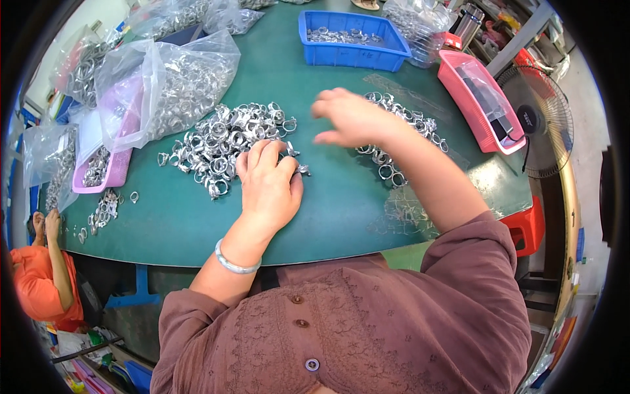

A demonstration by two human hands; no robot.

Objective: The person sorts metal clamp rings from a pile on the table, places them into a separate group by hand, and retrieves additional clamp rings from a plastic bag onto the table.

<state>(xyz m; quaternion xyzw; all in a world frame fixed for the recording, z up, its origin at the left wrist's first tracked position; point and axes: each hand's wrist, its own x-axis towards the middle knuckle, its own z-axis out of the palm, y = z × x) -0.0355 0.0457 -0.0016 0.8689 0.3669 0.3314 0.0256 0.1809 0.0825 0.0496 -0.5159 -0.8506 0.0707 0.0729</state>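
The left hand (269, 187) bends over the near right edge of the big pile of ring-shaped metal clamps (220, 141); I cannot tell if its fingertips grip one; the right hand (348, 118) hangs between the piles, thumb and fingers apart, seemingly empty; the small pile of clamps (379, 156) lies by its forearm, maybe so the two don't mix; the blue tray (354, 59) sits farther back, perhaps leaving arm room.

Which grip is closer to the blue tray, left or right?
Right. The right grip is on the near side of the blue plastic tray, apart from it; the left grip is farther back, at the left pile of silvery rings.
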